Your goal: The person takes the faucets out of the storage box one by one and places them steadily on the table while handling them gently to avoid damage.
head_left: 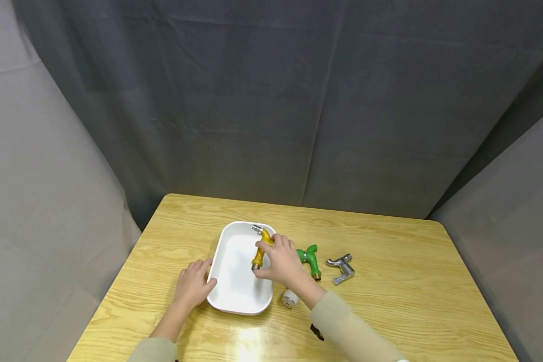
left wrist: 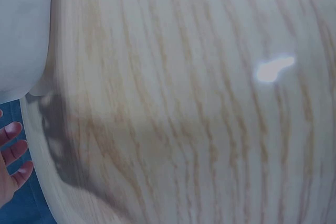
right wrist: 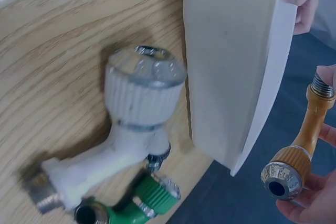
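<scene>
My right hand [head_left: 284, 261] grips a yellow tap [head_left: 259, 256] with a threaded metal end and a chrome nozzle, above the right half of a white tray [head_left: 235, 309]. In the right wrist view the yellow tap [right wrist: 311, 121] hangs between thumb and fingers, past the tray wall [right wrist: 231, 66]. At the tray's left rim, my left hand [head_left: 192, 284] rests with spread, relaxed fingers, its thumb and index finger touching the edge. The left wrist view catches only some loosely bent fingers [left wrist: 14, 150] near the tray [left wrist: 21, 30].
Right of the tray, partly behind my right arm, lie a white tap [head_left: 290, 298] and a green tap [head_left: 311, 259]. Farther right is a chrome tap [head_left: 342, 266]. All sit on a wooden table [head_left: 412, 301], with a dark curtain [head_left: 253, 125] behind it.
</scene>
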A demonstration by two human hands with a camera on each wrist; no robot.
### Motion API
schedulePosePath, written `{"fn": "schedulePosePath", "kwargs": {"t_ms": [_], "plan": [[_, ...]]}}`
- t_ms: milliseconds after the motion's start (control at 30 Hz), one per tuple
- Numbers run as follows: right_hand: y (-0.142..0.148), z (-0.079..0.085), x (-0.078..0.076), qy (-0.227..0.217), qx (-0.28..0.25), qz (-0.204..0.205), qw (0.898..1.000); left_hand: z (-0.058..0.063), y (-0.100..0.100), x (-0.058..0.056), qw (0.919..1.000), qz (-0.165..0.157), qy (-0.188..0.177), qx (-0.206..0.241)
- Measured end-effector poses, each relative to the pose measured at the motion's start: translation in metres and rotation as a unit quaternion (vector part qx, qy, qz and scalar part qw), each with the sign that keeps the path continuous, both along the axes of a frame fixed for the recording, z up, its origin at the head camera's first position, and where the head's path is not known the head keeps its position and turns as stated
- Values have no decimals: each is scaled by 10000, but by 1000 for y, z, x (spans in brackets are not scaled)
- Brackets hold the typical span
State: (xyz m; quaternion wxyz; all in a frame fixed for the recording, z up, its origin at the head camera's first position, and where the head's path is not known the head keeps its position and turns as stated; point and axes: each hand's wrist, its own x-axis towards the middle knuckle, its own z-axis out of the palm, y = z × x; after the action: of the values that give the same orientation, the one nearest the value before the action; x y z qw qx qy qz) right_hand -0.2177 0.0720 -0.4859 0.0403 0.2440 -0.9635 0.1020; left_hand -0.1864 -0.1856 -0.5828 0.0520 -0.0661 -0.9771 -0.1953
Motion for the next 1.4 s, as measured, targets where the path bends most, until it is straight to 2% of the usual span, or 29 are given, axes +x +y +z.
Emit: {"fn": "schedulePosePath", "kwargs": {"t_ms": [233,433,567,867,1100,1400], "plan": [[25,2,11,259,-220,-39,9994,1,1,2,10000,-7,19,85],[50,-5,20,461,-566,-224,9971,2,1,2,10000,-3,-7,64],[66,-9,26,493,-727,-470,9950,1,0,3,10000,15,-29,50],[99,-19,38,481,-628,-1123,9905,-1,-2,4,9999,-42,102,117],[123,-28,46,554,-988,-1439,9831,0,-2,4,9999,-5,96,140],[152,-44,59,431,-1126,-2066,9710,-2,-1,4,9998,12,103,183]]}}
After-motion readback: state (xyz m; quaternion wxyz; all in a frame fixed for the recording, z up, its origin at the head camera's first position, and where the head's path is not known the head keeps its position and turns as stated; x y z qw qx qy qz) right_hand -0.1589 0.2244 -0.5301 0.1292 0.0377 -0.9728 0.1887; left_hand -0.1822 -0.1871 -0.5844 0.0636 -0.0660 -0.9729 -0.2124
